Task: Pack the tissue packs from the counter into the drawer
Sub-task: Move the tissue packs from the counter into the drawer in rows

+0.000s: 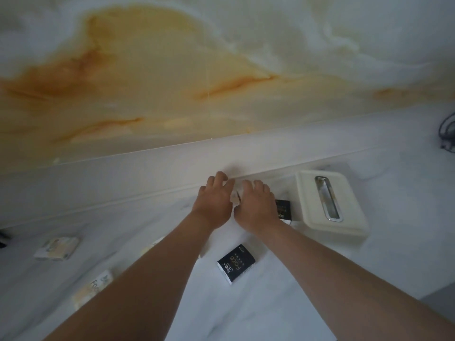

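Fingers (219,179) of your left hand (213,201) and right hand (256,207) curl down at the back edge of the counter (270,303), beside a pale tissue pack (235,196) in the gap between them; grip and pack orientation cannot be told. Black tissue pack (236,263) lies flat between your forearms, long axis diagonal, near-left to far-right.

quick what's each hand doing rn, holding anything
left hand: fingers curled on the pale pack between the hands
right hand: curled on the same pale pack
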`<state>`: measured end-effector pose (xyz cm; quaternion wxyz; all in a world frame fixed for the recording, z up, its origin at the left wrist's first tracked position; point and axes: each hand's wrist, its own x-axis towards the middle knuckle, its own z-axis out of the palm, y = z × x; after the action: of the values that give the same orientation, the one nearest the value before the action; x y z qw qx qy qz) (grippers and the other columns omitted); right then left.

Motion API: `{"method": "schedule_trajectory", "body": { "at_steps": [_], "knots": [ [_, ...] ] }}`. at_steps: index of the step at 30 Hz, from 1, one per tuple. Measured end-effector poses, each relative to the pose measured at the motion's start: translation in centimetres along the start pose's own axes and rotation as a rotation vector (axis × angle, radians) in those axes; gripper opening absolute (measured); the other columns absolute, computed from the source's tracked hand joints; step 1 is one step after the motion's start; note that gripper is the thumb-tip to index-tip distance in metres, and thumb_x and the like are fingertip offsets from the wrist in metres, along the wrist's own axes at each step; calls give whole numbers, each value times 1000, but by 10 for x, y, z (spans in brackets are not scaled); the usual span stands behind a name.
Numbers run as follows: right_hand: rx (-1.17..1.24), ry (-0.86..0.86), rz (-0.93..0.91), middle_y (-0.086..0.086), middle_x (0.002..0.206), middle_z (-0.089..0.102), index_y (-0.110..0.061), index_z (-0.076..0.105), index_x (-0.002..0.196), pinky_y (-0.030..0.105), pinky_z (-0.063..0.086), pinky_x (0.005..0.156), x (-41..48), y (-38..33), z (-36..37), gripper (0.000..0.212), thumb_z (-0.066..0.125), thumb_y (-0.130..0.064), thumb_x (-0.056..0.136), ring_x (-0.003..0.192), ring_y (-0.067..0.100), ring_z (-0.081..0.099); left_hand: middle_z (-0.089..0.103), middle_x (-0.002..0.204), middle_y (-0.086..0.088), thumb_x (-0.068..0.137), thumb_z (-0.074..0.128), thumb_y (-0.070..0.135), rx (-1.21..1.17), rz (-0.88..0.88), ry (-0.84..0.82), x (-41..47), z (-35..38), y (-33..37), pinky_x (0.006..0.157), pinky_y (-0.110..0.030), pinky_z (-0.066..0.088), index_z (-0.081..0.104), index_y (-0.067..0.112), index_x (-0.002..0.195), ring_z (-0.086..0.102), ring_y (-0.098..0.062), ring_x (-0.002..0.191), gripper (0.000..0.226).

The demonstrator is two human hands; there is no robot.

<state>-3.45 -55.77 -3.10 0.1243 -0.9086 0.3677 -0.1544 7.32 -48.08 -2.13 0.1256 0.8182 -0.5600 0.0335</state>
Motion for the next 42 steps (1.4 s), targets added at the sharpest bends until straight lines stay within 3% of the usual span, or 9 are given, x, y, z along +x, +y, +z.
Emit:
{"method": "schedule_trajectory", "body": {
  "at_steps": [4,10,13,16,19,24,29,33,42],
  "knots": [
    [46,-279,-36,11,139,35,-27,27,148,42,35,106,2,2,4,72,53,-21,81,129,34,37,40,143,-3,92,54,18,-40,-2,-128,-5,4,-7,104,-38,38,38,17,145,36,-23,131,55],
    [97,-420,-160,7,138,32,-35,38,147,43,41,103,3,-27,11,62,54,-30,87,126,33,40,49,117,-6,87,61,36,-121,-168,-159,-39,-5,-35,93,-39,44,52,16,127,48,-24,110,46],
    [112,-527,-214,5,133,34,-36,43,144,44,45,100,-6,-60,16,60,57,-33,85,123,32,44,52,103,0,70,43,53,-127,-248,-243,-70,-18,-61,89,-38,46,56,22,112,51,-23,105,54],
    [178,-603,-252,4,142,33,-36,47,141,41,47,99,-24,-93,16,57,58,-47,87,127,33,45,55,108,1,70,48,64,-167,-318,-286,-104,-39,-89,93,-38,45,59,27,113,53,-22,111,57],
    [114,-590,-289,5,163,13,-36,29,153,42,26,117,-49,-110,19,62,45,-52,95,147,31,23,50,128,-5,82,70,44,-242,-406,-196,-137,-56,-110,105,-36,38,49,23,138,48,-23,123,63],
    [107,-590,-335,9,165,-11,-31,12,158,37,4,123,-101,-146,38,66,40,-49,100,152,26,-7,47,128,-2,88,63,42,-186,-436,-184,-214,-75,-130,104,-40,38,44,32,140,41,-23,124,57],
    [63,-504,-423,13,165,-7,-30,16,157,41,5,123,-136,-185,55,61,37,-40,101,152,30,-3,47,124,-1,88,56,47,-185,-450,-155,-280,-83,-134,99,-40,41,42,30,140,43,-25,118,57],
    [25,-526,-512,11,165,-7,-33,15,156,45,6,122,-147,-201,59,69,43,-54,96,152,28,-3,51,112,3,78,67,45,-204,-545,-146,-306,-94,-154,93,-34,43,48,31,125,48,-21,112,52],
    [-5,-390,-686,4,161,15,-43,23,150,44,19,115,-140,-222,77,74,52,-62,84,146,23,19,29,149,-4,94,51,43,-104,-633,-126,-269,-104,-213,108,-40,34,33,26,147,27,-25,138,58]
  ]
}}
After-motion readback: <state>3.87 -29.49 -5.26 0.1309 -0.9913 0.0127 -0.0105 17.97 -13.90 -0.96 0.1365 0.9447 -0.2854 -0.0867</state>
